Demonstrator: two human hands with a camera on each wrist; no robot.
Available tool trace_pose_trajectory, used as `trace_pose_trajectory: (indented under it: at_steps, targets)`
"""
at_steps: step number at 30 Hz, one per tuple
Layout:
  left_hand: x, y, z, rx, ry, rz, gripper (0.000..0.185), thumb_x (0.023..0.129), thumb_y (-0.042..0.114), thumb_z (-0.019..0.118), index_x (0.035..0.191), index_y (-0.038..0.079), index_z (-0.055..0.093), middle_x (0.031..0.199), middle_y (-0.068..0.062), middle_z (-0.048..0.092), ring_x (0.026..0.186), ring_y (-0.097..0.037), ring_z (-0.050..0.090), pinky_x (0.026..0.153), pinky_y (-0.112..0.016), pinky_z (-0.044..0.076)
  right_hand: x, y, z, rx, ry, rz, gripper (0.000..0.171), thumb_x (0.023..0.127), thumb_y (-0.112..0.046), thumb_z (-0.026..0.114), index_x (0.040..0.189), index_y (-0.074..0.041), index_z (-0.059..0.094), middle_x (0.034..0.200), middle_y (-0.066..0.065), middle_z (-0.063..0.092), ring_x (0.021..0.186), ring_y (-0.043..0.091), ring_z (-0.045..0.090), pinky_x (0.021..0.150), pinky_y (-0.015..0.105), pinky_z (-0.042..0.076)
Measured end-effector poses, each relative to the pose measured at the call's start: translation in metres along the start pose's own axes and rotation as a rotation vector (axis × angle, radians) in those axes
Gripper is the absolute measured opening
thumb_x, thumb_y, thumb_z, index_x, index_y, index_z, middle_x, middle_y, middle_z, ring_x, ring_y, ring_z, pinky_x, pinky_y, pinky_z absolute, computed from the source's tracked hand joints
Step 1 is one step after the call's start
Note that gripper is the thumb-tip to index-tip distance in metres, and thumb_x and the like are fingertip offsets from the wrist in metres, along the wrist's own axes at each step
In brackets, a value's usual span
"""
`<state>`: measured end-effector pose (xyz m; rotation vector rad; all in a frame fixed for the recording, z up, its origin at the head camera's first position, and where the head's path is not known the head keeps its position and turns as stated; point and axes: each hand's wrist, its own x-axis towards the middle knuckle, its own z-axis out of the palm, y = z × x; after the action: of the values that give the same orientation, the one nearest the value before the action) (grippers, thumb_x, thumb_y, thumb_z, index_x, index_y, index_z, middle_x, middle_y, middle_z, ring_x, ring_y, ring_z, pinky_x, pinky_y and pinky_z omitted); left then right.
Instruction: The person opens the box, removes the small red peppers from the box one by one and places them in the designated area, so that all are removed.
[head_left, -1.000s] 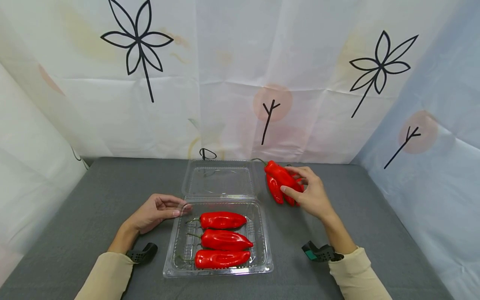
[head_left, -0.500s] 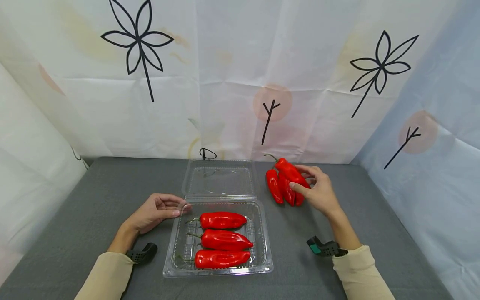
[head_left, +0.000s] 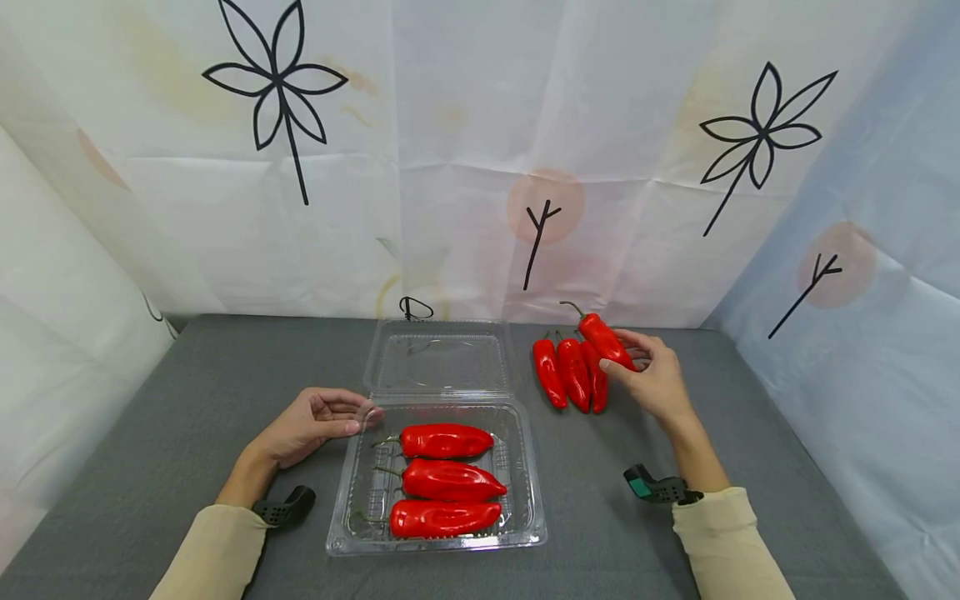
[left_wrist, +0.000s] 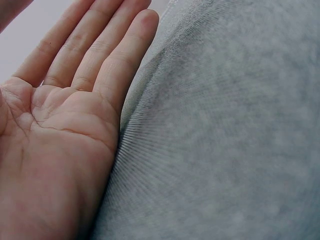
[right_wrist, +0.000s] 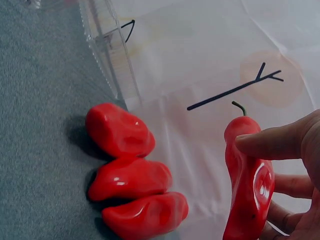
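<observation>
A person sits at a grey cloth-covered table [head_left: 187, 392] with a clear plastic clamshell box [head_left: 525, 467] lying open in front of them, its lid [head_left: 442, 357] folded flat away toward a white curtain printed with black flowers [head_left: 450, 125]. Three red peppers [head_left: 442, 479] lie side by side across the box's ribbed base, stems pointing left, packed parallel so that they fit within its width. The left hand [head_left: 311, 423] rests on its outer edge on the table just beside the box's near-left corner, palm turned inward, fingers straight and close together, fingertips [head_left: 352, 427] against the rim as if steadying the box; it holds nothing. To the right of the lid, three loose red peppers [head_left: 568, 375] lie touching one another on the cloth, stems pointing away from the person. The right hand [head_left: 656, 379] is raised just beside them, with the forearm angled in from the lower right and a small black and teal device at the wrist. Its thumb and fingers pinch a fourth red pepper [right_wrist: 247, 180], held clear of the table and tilted, its green stem pointing up and away.
</observation>
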<state>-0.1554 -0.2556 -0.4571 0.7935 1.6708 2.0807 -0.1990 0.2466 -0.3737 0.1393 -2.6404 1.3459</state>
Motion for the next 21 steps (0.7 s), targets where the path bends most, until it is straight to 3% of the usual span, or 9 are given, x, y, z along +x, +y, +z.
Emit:
trace_pose_trajectory:
  at_steps: [13,21]
  targets:
    - [0.001,0.001,0.0,-0.013,0.001,-0.009,0.033,0.095,-0.013,0.057,0.128,-0.009,0.062,0.123,-0.016,0.071,0.115,-0.024,0.068,0.095,-0.032,0.054,0.004,0.016,-0.007,0.002,0.03,0.15,0.058,0.094,-0.018,0.073,0.144,0.002,0.052,0.136,0.026,0.049,0.114,0.039,0.053,0.07,0.026,0.051]
    - [0.001,0.001,0.001,-0.015,-0.004,-0.01,0.033,0.095,-0.013,0.057,0.129,-0.011,0.061,0.124,-0.018,0.07,0.116,-0.025,0.067,0.096,-0.033,0.054,0.007,0.029,-0.005,-0.043,0.073,0.263,0.059,0.094,-0.02,0.072,0.144,0.003,0.052,0.132,0.028,0.056,0.113,0.039,0.055,0.071,0.027,0.049]
